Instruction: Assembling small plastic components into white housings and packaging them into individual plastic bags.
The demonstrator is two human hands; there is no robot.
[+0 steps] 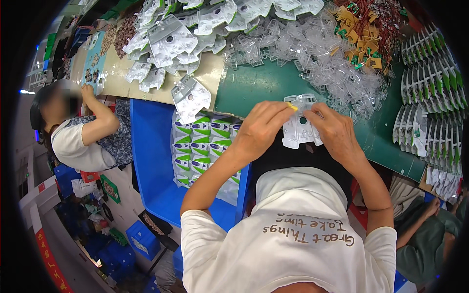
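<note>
A white plastic housing (pixel 299 128), its ribbed inner side with a round dark hole facing up, is held at the front edge of the green worktop. My right hand (pixel 336 131) grips its right side, with thumb and fingers at its upper part. At its upper left, my left hand (pixel 261 128) is closed, fingertips pinched together at a small yellow piece (pixel 292 106). The kind of that piece is too small to make out. Beyond the hands, a heap of clear plastic parts (pixel 312 63) lies on the worktop.
White housings (pixel 171 41) are piled at the far left, with a single housing (pixel 190 97) nearer. Yellow parts with red wires (pixel 364 36) lie far right, beside stacked green-and-white housings (pixel 432 73). A blue bin (pixel 156 161) holds finished-looking pieces. A co-worker (pixel 83 132) sits at left.
</note>
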